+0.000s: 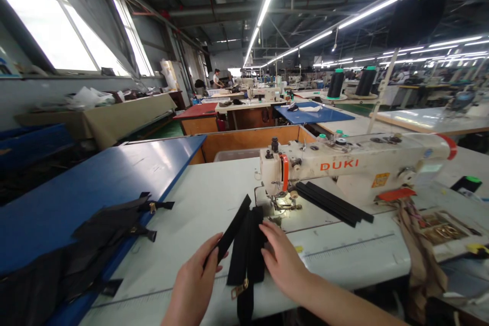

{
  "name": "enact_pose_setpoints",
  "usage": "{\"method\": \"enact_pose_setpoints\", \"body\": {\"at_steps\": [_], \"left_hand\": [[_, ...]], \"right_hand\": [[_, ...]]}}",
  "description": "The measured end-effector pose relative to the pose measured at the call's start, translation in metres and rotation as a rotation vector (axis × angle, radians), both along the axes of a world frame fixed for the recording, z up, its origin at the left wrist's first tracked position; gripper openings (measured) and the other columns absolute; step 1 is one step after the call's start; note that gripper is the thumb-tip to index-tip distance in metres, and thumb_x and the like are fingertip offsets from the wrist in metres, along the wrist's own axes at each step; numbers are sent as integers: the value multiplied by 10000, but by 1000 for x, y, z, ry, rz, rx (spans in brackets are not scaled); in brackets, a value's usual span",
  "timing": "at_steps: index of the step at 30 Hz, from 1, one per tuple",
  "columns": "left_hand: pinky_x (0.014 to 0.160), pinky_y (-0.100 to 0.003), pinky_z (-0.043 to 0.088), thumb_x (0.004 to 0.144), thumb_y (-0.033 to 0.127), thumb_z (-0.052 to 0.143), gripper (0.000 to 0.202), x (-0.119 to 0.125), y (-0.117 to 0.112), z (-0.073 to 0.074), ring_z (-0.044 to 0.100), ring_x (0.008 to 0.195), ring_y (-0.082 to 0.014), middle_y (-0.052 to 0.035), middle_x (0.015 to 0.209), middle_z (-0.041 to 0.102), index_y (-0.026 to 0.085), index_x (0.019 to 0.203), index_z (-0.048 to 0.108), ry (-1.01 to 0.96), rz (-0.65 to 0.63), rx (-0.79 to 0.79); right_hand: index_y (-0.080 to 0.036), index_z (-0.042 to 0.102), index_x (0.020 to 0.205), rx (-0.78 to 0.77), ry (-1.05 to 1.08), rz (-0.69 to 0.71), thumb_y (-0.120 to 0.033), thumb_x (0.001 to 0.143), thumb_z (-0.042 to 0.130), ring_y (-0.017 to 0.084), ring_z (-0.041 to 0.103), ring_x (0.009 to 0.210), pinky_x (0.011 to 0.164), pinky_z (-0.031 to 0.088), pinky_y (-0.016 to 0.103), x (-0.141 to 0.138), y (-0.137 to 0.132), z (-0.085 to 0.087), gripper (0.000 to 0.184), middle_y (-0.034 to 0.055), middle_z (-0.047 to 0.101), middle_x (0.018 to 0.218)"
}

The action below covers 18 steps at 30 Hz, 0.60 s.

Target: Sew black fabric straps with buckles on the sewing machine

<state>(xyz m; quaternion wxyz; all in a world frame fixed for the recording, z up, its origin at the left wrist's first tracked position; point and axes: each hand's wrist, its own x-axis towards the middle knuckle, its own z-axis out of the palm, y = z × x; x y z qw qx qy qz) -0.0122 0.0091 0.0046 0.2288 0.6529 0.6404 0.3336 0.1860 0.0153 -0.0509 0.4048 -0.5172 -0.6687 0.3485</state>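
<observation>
My left hand (pixel 198 275) is closed round the lower end of a narrow black fabric strip (pixel 239 219), which slants up and to the right. Just right of it, a black zipper (pixel 248 254) with a gold-coloured pull (pixel 240 289) lies lengthwise over the front of the pale sewing table (pixel 206 193). At the zipper's right edge, the fingertips of my right hand (pixel 280 257) grip the black fabric, the underside being hidden. Beyond both hands stands the needle area of a white sewing machine (pixel 324 163) marked DUKI. Several black strips (pixel 332 204) lie beside its arm.
On the left, dark zippered pieces (pixel 110 229) lie over the edge of a blue table (pixel 164 158). A wooden-walled bin (pixel 244 140) stands behind the machine. To the right are a parts tray (pixel 439 229), brown cloth (pixel 424 260) and black thread cones (pixel 336 84).
</observation>
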Motion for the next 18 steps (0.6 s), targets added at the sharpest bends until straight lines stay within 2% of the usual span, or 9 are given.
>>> {"method": "enact_pose_setpoints", "body": {"at_steps": [3,5,7,9,11,13,15,18], "left_hand": [[626,-215,576,880,324,350,386,-1,-9,-4,705,725,-173,-33,850,732,149,1125,591,238,-65,277],[718,-189,559,906,255,353,347,1,-18,-6,701,808,-153,-45,957,722,157,1169,557,430,-191,518],[793,-171,530,900,175,339,388,3,-28,-6,683,900,-137,-68,1059,697,144,1258,488,598,-346,701],[814,-172,521,866,107,315,509,6,-35,-6,670,948,-138,-98,1105,678,102,1371,370,733,-453,800],[815,-185,526,824,63,298,629,10,-37,-7,663,970,-150,-126,1123,666,53,1447,216,815,-497,844],[818,-196,532,812,47,289,684,13,-34,-10,653,994,-157,-132,1153,652,49,1472,111,839,-522,829],[846,-208,528,860,81,300,652,15,-28,-18,634,1038,-153,-107,1200,631,97,1481,103,811,-553,785],[925,-255,496,938,266,380,591,8,-20,-32,566,1153,-169,-101,1311,554,127,1473,170,740,-537,681]], "right_hand": [[-137,518,1277,-12,79,63,-173,830,469,238,406,1289,1139,279,453,-5,-8,9,451,129,475,1356],[-157,528,1257,-139,280,90,-312,876,468,236,504,1192,1076,357,439,-11,-9,18,416,125,553,1261],[-157,557,1184,-293,513,134,-450,879,463,230,594,1037,970,442,417,-16,-9,27,433,117,617,1121],[-146,589,1059,-352,677,181,-513,837,508,205,620,896,876,479,371,-19,-7,34,437,88,641,957],[-149,596,941,-359,732,186,-488,756,601,174,603,805,787,479,307,-20,-5,38,387,47,631,820],[-155,588,849,-411,713,145,-405,674,639,147,578,712,657,451,252,-20,-2,37,310,19,614,729],[-157,569,766,-479,681,94,-332,618,599,131,545,615,548,405,229,-21,2,33,231,3,586,662],[-165,547,733,-509,707,37,-300,558,527,130,514,534,500,406,241,-22,12,21,222,-22,532,590]]}}
